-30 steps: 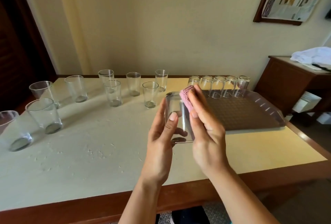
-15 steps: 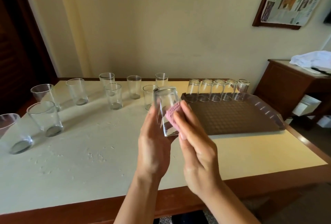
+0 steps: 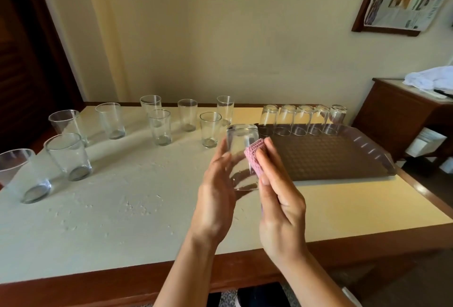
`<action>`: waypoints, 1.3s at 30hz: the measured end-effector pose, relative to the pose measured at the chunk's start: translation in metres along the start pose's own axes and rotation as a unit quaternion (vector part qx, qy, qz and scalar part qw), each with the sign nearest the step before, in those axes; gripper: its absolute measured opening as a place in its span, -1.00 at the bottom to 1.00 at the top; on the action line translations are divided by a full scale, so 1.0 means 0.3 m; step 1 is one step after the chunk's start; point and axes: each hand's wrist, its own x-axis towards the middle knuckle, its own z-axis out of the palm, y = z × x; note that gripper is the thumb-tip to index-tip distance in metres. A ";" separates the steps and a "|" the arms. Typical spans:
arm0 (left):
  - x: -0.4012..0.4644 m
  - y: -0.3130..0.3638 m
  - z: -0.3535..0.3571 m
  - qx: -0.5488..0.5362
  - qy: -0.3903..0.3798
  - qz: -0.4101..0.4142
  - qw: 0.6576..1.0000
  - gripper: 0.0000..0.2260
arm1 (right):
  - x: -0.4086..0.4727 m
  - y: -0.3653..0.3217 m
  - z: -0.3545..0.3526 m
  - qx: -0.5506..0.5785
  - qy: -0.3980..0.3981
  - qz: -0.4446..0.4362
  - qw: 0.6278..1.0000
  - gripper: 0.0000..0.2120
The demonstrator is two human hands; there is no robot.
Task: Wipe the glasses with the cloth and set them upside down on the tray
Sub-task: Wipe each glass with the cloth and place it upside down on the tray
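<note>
A clear glass [image 3: 241, 149] is held base-up above the table, just left of the tray. My left hand [image 3: 215, 193] cups its left side. My right hand [image 3: 279, 198] presses a folded pink cloth [image 3: 255, 157] against the glass's right wall. The brown dimpled tray [image 3: 343, 159] lies at the right of the table, with several glasses [image 3: 302, 120] standing upside down in a row along its far edge. Several upright glasses [image 3: 159, 126] are spread over the left and far parts of the table.
The cream table [image 3: 122, 208] has a wooden front edge near me. Three upright glasses [image 3: 68, 154] stand close to its left edge. A wooden side cabinet [image 3: 402, 110] with a white cloth on top stands to the right of the table.
The glass has been turned from mouth-up to base-up between my hands. The cloth has slid from the rim down onto the outer side wall.
</note>
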 end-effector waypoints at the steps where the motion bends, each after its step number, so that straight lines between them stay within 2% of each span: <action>1: -0.009 -0.003 0.000 -0.008 -0.021 -0.013 1.000 -0.43 | 0.018 0.000 -0.007 0.002 0.003 0.004 1.000 -0.61; 4: -0.016 -0.006 0.022 -0.038 -0.007 0.005 0.999 -0.38 | 0.092 -0.005 -0.027 -0.018 0.013 0.016 1.000 -0.62; 8: 0.019 0.009 0.017 -0.060 0.058 0.020 0.996 -0.39 | 0.048 -0.012 0.002 -0.023 -0.037 -0.002 0.999 -0.61; 12: 0.010 0.019 -0.018 -0.041 0.013 -0.021 0.999 -0.54 | -0.033 0.002 0.015 -0.044 -0.019 -0.027 0.998 -0.59; 15: -0.015 -0.005 -0.004 -0.022 -0.004 -0.016 1.000 -0.44 | 0.049 0.001 -0.015 -0.050 -0.023 -0.021 0.998 -0.60; 17: -0.008 -0.025 0.010 -0.030 0.029 0.005 0.999 -0.34 | 0.104 0.007 -0.035 -0.098 -0.015 -0.022 0.995 -0.62; 19: 0.008 -0.018 0.023 -0.038 0.076 0.021 0.996 -0.30 | 0.098 0.008 -0.023 -0.093 -0.027 -0.023 0.995 -0.62; 22: 0.039 -0.001 0.001 -0.061 0.102 0.018 0.993 -0.37 | -0.020 0.022 0.011 -0.067 -0.044 -0.022 0.996 -0.60; 25: 0.036 0.005 -0.036 -0.076 0.039 -0.009 0.996 -0.49 | -0.061 0.025 0.008 -0.056 -0.035 -0.022 0.998 -0.59; 28: 0.008 0.002 -0.023 -0.036 -0.022 -0.012 0.999 -0.45 | 0.047 0.008 -0.008 -0.080 -0.025 -0.033 0.996 -0.61; 31: 0.010 -0.005 -0.004 -0.029 0.027 0.022 0.999 -0.40 | 0.101 0.018 -0.022 -0.113 -0.032 -0.053 0.992 -0.62; 34: 0.031 0.000 -0.016 -0.013 0.066 0.033 0.997 -0.50 | 0.015 0.033 -0.002 -0.093 -0.050 -0.049 0.993 -0.59; 39: 0.008 -0.007 -0.035 -0.029 -0.013 -0.003 0.999 -0.60 | 0.019 0.037 -0.011 -0.089 -0.040 -0.032 0.995 -0.58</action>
